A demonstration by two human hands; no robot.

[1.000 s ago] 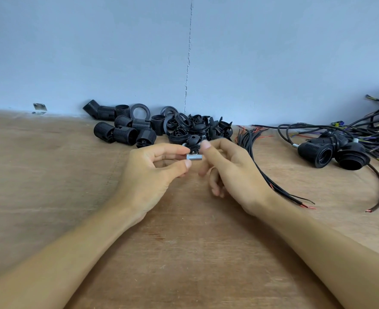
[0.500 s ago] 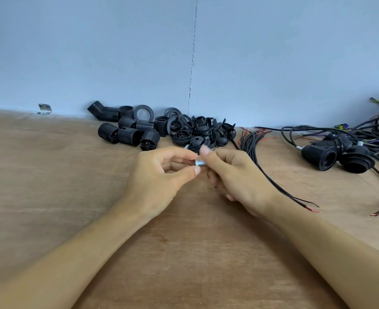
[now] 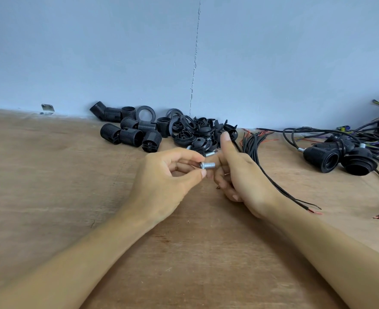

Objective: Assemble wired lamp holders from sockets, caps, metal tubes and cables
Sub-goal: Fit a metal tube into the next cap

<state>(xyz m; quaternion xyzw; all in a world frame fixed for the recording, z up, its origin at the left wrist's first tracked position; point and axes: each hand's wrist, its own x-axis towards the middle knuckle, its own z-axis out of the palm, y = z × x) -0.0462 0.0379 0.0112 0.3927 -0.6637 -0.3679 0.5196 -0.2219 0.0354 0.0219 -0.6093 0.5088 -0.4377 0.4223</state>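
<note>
Nearest, two bare forearms reach in over the pale brown wooden tabletop. The left hand pinches a short silver threaded metal tube by its nut end, between thumb and forefinger. The tube is held clear of the wood, its free end pointing to three o'clock. The right hand sits just beside that free end, one finger lifted and the rest loosely curled. It grips nothing I can see, and I cannot tell whether a fingertip touches the thread

I judge the step to be readying the tube for a cap, since a nut looks seated at one end. The next move calls for picking a cap from the heap of black plastic caps and rings at twelve o'clock, then turning the bare thread squarely into its centre hole

Counted:
- **Tubes:** one in hand and one spare silver tube lying just beyond it, with perhaps another half hidden
- **Sockets:** about nine black ribbed plastic sockets at eleven o'clock
- **Caps and rings:** the heap is too tangled to count
- **Cables:** one bundle of thin black cables with bared red tips at one o'clock
- **Finished work:** two finished wired lamp holders at two o'clock, maybe more behind them
</note>
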